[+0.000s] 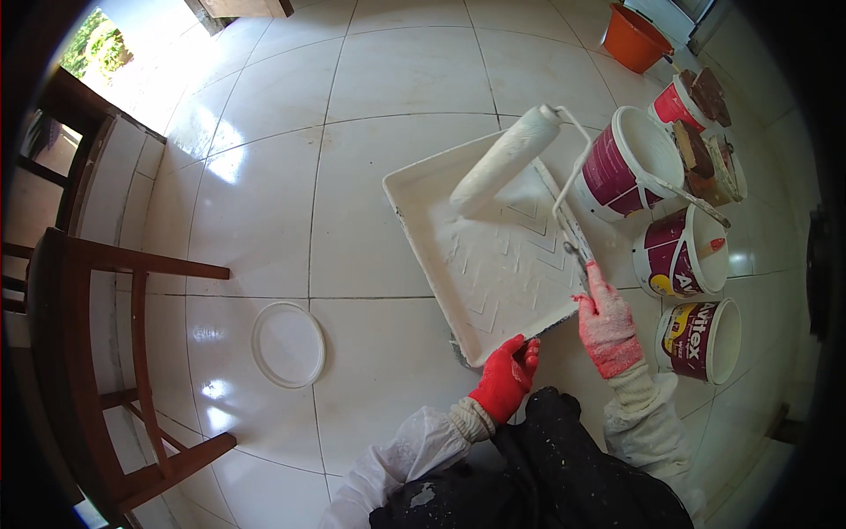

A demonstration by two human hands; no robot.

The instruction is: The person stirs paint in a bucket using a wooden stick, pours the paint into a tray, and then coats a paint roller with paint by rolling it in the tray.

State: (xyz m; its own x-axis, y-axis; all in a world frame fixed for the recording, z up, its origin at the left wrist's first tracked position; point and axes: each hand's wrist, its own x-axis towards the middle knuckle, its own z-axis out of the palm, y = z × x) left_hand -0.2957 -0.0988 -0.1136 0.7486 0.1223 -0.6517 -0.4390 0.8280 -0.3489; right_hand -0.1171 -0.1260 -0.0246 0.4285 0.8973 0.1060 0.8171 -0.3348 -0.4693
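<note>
In a red work glove, my right hand (pixel 610 326) grips the handle of a paint roller (pixel 509 160). The roller's white, paint-coated sleeve is tilted over the far part of a paint tray (pixel 414 231); its lower end is at or just above the wet paint. White paint covers the tray's ribbed slope, which is marked with chevrons. My left hand (pixel 504 381), also in a red glove, curls its fingers around the tray's near edge. The hand partly hides that edge.
Several maroon and white paint buckets (pixel 617 167) stand to the right, some holding brushes or tools. An orange bucket (pixel 636 40) sits far right. A round white lid (pixel 288 345) lies on the tiled floor. On the left is a wooden chair (pixel 75 353).
</note>
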